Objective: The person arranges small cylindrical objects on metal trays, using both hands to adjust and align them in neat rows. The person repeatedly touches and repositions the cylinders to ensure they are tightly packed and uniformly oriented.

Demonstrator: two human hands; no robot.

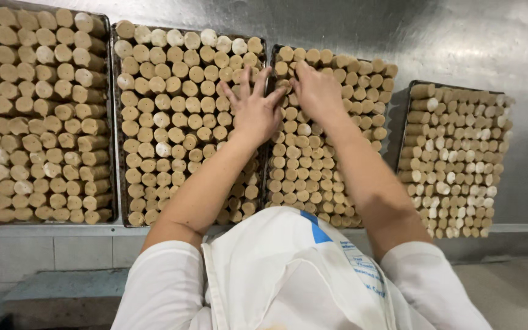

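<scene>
Several metal trays packed with upright tan cylindrical rolls stand side by side on a steel counter. My left hand point(253, 107) lies flat with fingers spread on the rolls at the right edge of the second tray point(115, 122). My right hand point(316, 90) rests palm down on the rolls in the upper left part of the third tray point(271, 67), fingers curled over them. The two hands nearly touch across the gap between these trays. Neither hand visibly lifts a roll. My white sleeves and white apron point(288, 275) fill the bottom of the view.
A first tray point(110, 36) of rolls stands at the far left, and a fourth tray point(406, 122), set lower, at the right. The steel counter point(459, 36) extends behind them. Below the counter edge are white tiles point(44, 253) and a grey floor.
</scene>
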